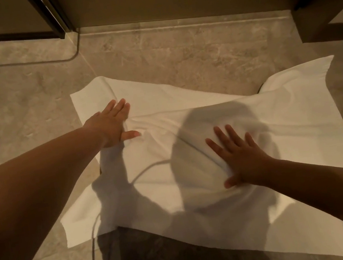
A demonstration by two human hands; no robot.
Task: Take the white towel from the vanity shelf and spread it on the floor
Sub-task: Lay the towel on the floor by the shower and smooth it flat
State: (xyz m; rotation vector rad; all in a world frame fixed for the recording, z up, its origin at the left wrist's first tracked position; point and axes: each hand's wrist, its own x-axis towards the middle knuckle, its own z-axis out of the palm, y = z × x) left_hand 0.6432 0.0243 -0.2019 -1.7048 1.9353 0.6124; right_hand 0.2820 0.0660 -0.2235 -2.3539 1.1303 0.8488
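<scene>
The white towel [289, 113] lies opened on the stone floor [23, 98], about in the middle between the wall at the far side and the person at the near side. Its two far corners reach out to the left and to the right. Across the middle there are several soft folds, so I judge that it is not yet fully flat. The near edge is partly hidden by something dark, and I cannot tell what this is.

The left hand [112, 124] presses flat on the towel near its far left corner, with the fingers straight and close together and the thumb out to the side. The right hand [239, 156] rests flat on the towel, nearer to the person and more to the right side, with the fingers straight and spread apart. Neither hand grips the cloth.

The towel looks soft, light and limp. It probably wrinkles easily and may slide on the smooth floor. Flat palms can push the folds toward the edges; for pulling it straight, the corners or the hem seem the best places to hold.

No brand, label or writing can be read anywhere.
</scene>
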